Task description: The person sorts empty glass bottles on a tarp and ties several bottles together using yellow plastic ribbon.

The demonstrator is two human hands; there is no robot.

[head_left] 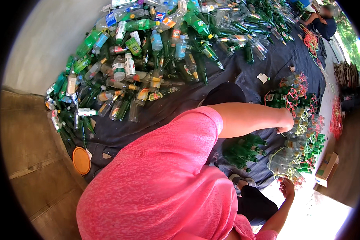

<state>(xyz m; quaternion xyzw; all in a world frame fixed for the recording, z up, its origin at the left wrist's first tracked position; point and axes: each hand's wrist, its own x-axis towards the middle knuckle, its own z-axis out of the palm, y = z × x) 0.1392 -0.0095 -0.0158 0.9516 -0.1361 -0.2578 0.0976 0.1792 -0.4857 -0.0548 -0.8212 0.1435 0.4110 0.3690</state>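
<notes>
Logged from my remote station: the loose bottle pile point(156, 42) lay well apart, on the left hand's side. The clear-bottle bundle point(282, 161) sat between the left hand point(286, 121) and right hand point(287, 187), its long axis seemingly running hand to hand, the right nearer. Green bottles point(244, 151) lay short of both. Left fingers curled, grip hidden. Right fingers half-bent beside the yellow string point(297, 160); I couldn't tell whether they pinched it.

Bare left hand point(285, 122) and bare right hand point(287, 187) flank clear bottles point(282, 161) tied with yellow-green string point(299, 159) — near long-necked green bottles point(243, 153).
</notes>
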